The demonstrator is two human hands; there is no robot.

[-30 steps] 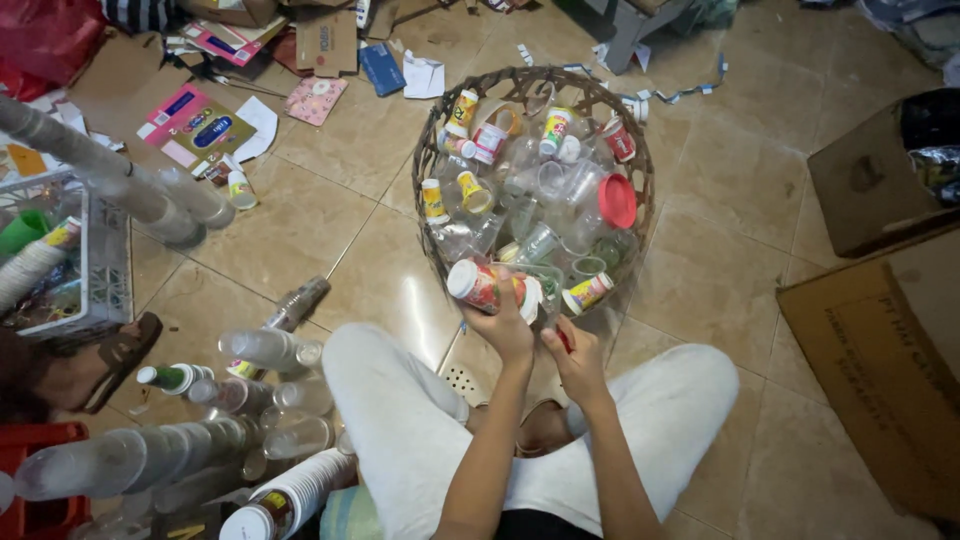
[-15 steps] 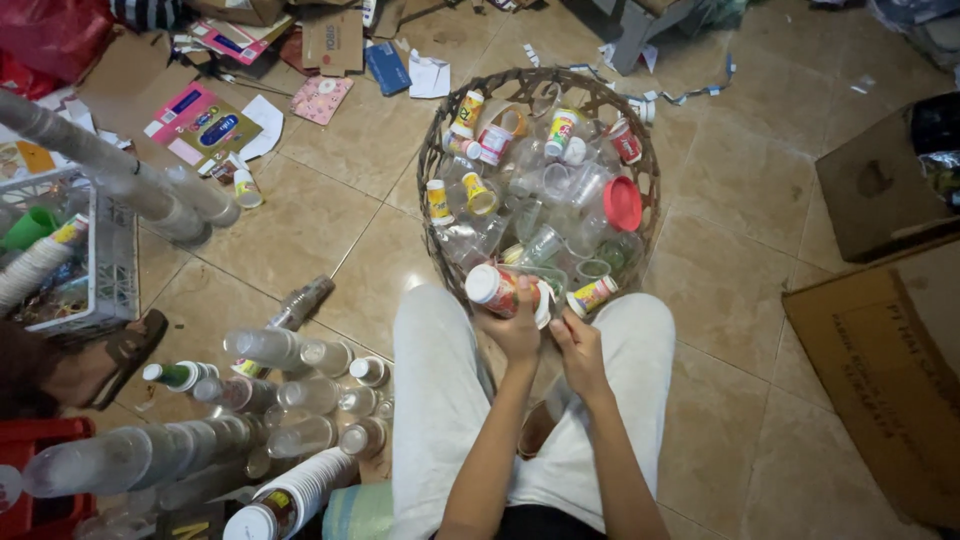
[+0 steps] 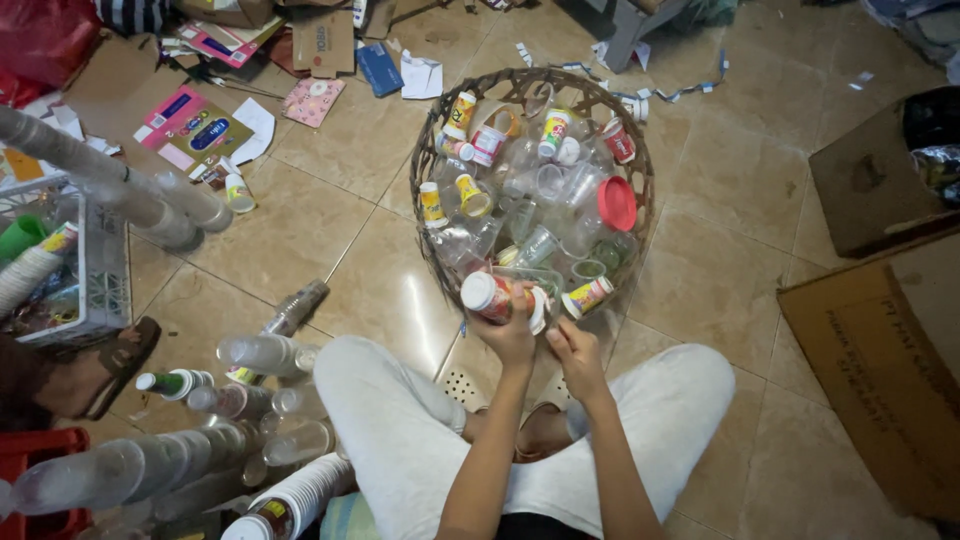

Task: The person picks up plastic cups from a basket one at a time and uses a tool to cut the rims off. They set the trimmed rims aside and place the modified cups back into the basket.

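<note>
I sit cross-legged on a tiled floor in white trousers. My left hand grips a small bottle with a red and yellow label and a white cap, held sideways at the near rim of a round wicker basket. My right hand is just right of it, fingers curled near the bottle's end, beside a small yellow-labelled bottle lying in the basket. The basket holds several clear plastic cups, small labelled bottles and a red lid.
Stacks of clear plastic cups and bottles lie at my left, with a white crate and a red crate. Cardboard boxes stand at the right. Flattened packaging and paper scraps litter the floor behind the basket.
Both hands stay at the basket's near rim with the bottle; the view has shifted slightly, and my right hand has drawn a little away from the bottle's end.
</note>
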